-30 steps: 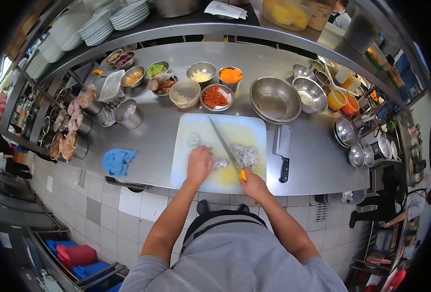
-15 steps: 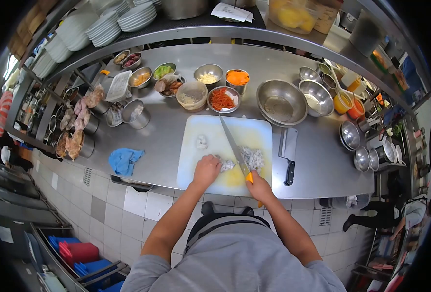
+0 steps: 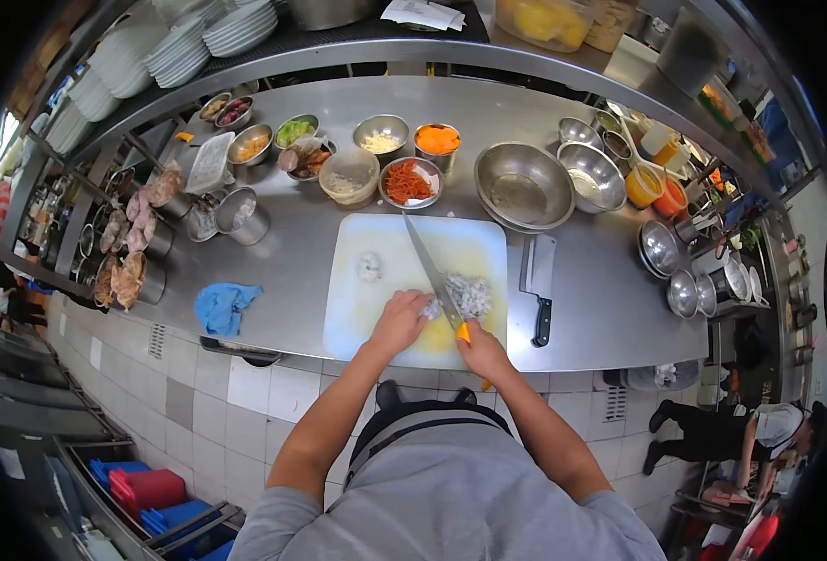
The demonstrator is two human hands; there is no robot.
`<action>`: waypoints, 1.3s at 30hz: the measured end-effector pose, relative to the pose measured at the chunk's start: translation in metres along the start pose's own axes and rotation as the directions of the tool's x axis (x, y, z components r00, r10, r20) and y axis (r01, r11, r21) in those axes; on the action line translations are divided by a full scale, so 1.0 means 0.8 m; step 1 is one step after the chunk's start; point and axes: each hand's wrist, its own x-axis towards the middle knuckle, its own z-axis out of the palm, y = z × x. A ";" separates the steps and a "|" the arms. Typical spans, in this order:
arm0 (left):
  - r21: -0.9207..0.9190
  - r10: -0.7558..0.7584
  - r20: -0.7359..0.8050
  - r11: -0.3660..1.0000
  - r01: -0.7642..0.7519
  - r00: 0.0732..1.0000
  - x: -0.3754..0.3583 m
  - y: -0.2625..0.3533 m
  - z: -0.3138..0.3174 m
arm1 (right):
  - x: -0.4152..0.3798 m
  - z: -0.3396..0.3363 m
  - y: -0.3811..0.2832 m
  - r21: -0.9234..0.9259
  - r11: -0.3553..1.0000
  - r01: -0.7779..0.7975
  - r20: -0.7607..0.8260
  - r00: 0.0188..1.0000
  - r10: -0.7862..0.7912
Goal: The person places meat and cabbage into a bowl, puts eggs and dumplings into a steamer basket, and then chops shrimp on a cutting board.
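Note:
My right hand (image 3: pixel 483 353) is closed on the orange handle of a long knife (image 3: pixel 427 260), whose blade points away from me across the white cutting board (image 3: pixel 357 243). Against the blade's left side, my left hand (image 3: pixel 401 320) has its fingers bent over a small pale piece of food, mostly hidden under them. A heap of chopped grayish-white food (image 3: pixel 470 295) lies right of the blade. One pale piece (image 3: pixel 369 266) sits apart on the board's left half. To the right of the board lies a cleaver (image 3: pixel 538 280) with a black handle.
Behind the board stand bowls of orange shreds (image 3: pixel 408 183), orange pieces (image 3: pixel 437 141) and pale bits (image 3: pixel 381 137). A wide metal bowl (image 3: pixel 524 187) is at the back right. A blue cloth (image 3: pixel 227 308) lies left. Another person (image 3: pixel 750 435) is at the far right.
The camera view has shifted, moving the table contents slightly left. The small pile under my left hand looks smaller, and the knife now lies closer to those fingers.

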 end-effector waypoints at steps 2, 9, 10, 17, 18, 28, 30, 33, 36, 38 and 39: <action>0.008 0.022 -0.011 1.000 -0.022 1.000 -0.006 0.005 -0.006 | 0.001 0.000 0.001 0.005 1.000 0.001 -0.004 1.000 -0.001; 0.111 0.042 -0.015 0.993 -0.040 0.999 -0.002 0.002 0.015 | -0.004 -0.014 -0.014 -0.041 0.999 -0.014 0.025 1.000 0.015; 0.109 0.041 -0.021 0.993 -0.038 0.999 -0.001 0.003 0.013 | -0.006 -0.020 -0.020 -0.058 0.998 -0.020 0.030 0.999 0.022; 0.056 -0.118 -0.118 0.991 0.125 0.986 0.000 0.031 0.008 | -0.006 -0.030 -0.038 -0.161 0.987 -0.006 0.047 0.999 0.013; 0.139 -0.148 -0.090 0.977 0.159 0.985 0.001 0.029 0.014 | -0.004 -0.033 -0.039 -0.182 0.983 -0.003 0.053 0.998 0.013; 0.085 -0.009 -0.166 0.996 0.024 0.986 -0.012 0.012 -0.002 | -0.016 -0.049 -0.038 -0.164 0.986 -0.040 0.092 0.994 0.056; 0.127 -0.113 -0.197 0.982 0.139 0.974 -0.011 0.015 -0.002 | -0.017 -0.046 -0.042 -0.153 0.987 -0.049 0.094 0.994 0.064; 0.195 -0.101 -0.059 0.974 0.111 0.993 -0.007 0.002 0.012 | -0.019 -0.042 -0.048 -0.143 0.989 -0.029 0.085 0.996 0.042; 0.160 -0.017 -0.075 0.987 0.029 0.997 -0.012 0.003 0.006 | -0.018 -0.042 -0.053 -0.142 0.990 0.011 0.076 0.997 0.000; 0.139 -0.034 -0.130 0.989 0.052 0.991 -0.008 0.005 0.006 | -0.016 -0.046 -0.054 -0.141 0.990 0.014 0.074 0.997 -0.004; 0.114 -0.057 -0.185 0.990 0.079 0.981 -0.009 0.004 0.010 | -0.016 -0.049 -0.056 -0.161 0.987 0.025 0.100 0.995 -0.009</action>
